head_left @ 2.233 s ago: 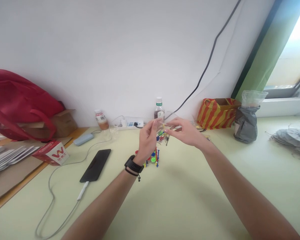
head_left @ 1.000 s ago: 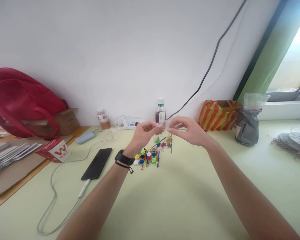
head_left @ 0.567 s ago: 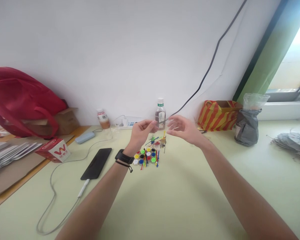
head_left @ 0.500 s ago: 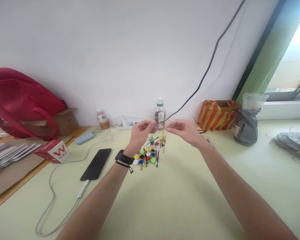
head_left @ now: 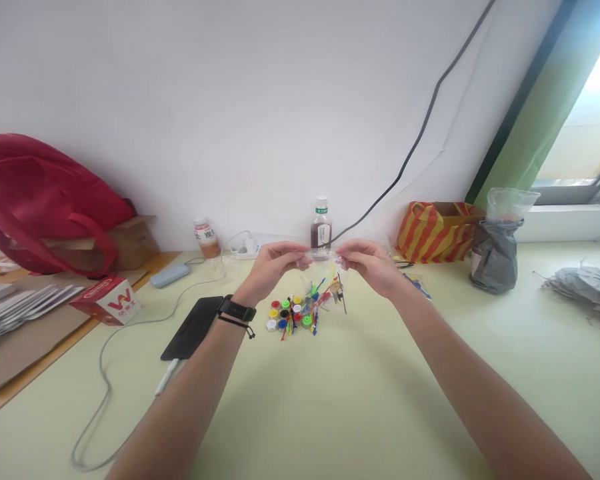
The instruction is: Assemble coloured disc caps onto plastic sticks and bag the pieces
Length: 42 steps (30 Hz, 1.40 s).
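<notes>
A clear plastic bag [head_left: 323,254] is stretched between my two hands, its upper edge level with my fingertips. My left hand [head_left: 276,265], with a black watch on the wrist, pinches one side of it. On the other side my right hand [head_left: 367,264] pinches it between thumb and fingers. Small coloured pieces [head_left: 336,288] show below the bag; whether they are inside it or behind it I cannot tell. Just under my hands, small round pots with coloured lids [head_left: 284,314] stand in rows on the table, with thin coloured sticks or ties [head_left: 314,323] among them.
A dark drink bottle [head_left: 321,230] stands by the wall, a second bottle [head_left: 207,239] to its left. At left lie a black phone [head_left: 193,330] on a cable and a red-white box [head_left: 107,300]. A striped bag [head_left: 433,233] and grey bag [head_left: 495,260] stand right.
My hands have spread the bag's upper edge, and my left hand has shifted slightly left. The coloured pieces below have swung a little to the right.
</notes>
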Available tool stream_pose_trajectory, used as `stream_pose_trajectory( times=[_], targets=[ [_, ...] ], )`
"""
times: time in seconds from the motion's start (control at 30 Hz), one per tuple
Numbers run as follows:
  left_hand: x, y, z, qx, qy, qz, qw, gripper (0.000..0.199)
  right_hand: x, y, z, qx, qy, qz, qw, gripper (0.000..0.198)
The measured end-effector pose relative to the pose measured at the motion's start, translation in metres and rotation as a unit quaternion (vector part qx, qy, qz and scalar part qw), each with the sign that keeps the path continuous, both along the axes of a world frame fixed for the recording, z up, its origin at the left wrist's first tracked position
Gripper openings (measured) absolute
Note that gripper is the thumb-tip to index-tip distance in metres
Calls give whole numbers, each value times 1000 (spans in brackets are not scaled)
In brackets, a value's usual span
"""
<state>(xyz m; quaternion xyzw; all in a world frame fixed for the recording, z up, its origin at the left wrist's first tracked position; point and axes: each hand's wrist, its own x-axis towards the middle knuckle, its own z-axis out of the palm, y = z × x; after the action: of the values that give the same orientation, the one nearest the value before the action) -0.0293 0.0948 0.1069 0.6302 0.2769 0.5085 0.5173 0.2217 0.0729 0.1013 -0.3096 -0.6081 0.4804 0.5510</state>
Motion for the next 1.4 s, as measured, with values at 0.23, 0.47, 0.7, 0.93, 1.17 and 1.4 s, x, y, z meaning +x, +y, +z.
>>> stream_pose_trajectory(
  times=[0.23,0.47,0.7,0.93,1.17,1.4],
  targets=[
    [8,-5,1,40,12,52,998,32,-5,-2,-2,38,-34,-41,998,37],
    [7,-6,1,87,68,85,990,50,-7,0,-2,54,-62,-71,994,53],
    [6,0,-2,72,70,85,991,33,-7,0,-2,20,-39,-53,998,41],
    [8,-1,-3,68,72,74,992,33,-6,-3,0,-9,-81,-17,997,41],
    [6,-6,4,67,120,35,990,33,-9,-7,1,37,-174,-38,983,40],
    [-3,-7,9,80,145,14,986,31,-6,-4,2,60,-100,-54,992,34]
  ],
)
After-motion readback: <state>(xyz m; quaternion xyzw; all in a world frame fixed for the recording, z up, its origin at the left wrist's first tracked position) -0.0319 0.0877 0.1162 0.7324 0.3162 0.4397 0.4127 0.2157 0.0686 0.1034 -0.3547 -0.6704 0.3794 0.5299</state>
